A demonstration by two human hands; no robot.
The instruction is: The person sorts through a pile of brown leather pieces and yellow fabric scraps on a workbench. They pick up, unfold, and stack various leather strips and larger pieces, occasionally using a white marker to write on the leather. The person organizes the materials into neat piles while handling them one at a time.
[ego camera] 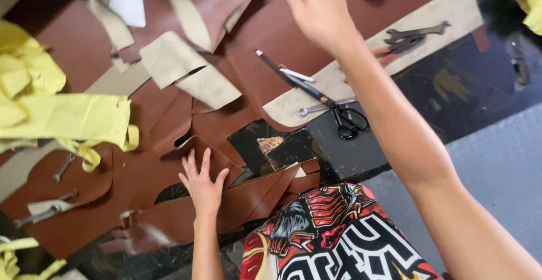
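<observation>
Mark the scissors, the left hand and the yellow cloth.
scissors (333, 104): head view, on the pivot where the blades meet the black handles.
left hand (201, 187): head view, on the back of the hand, flat on brown leather.
yellow cloth (68, 116): head view, on the big folded panel.

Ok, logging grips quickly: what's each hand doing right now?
Left hand: open, fingers spread, flat on the brown leather piece, holding nothing.
Right hand: open, raised above the table, empty, blurred.

Brown leather pcs lie flat, overlapping, tan undersides showing w/ curled edges.
</observation>
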